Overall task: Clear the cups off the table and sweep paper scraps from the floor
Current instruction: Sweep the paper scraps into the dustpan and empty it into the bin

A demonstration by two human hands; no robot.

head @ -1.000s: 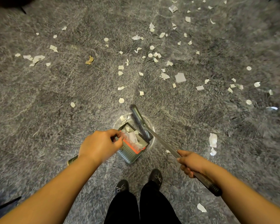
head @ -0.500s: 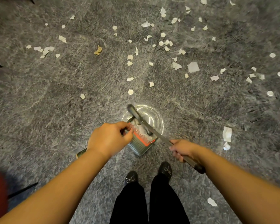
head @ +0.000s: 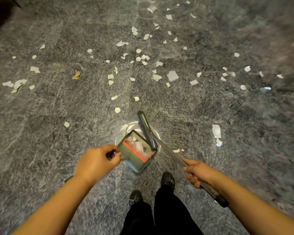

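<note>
Left hand (head: 96,162) curled tight round the dustpan handle (head: 111,156), grip closed on it. Right hand (head: 198,173) wrapped round the broom handle (head: 170,152), grip closed, the dark end of the handle sticking out behind the wrist. Dustpan (head: 136,154) grey-green with an orange comb strip across it, tilted, mouth turned away from the feet, just ahead of the two black shoes (head: 168,179). A few white scraps (head: 138,144) lying inside the pan. Broom head (head: 145,128) dark and narrow, lying along the pan's right edge and reaching past its mouth onto the floor (head: 58,107). Grey speckled floor, a bright glare spot under the pan. Paper scraps (head: 172,75) scattered widely over the floor ahead, thickest in the middle and upper right; a larger white piece (head: 216,131) well off to the right of the pan, one small bit (head: 176,150) just beside the broom handle, one yellowish crumpled bit (head: 76,75) off to the left. No cups or tabletop in view.
</note>
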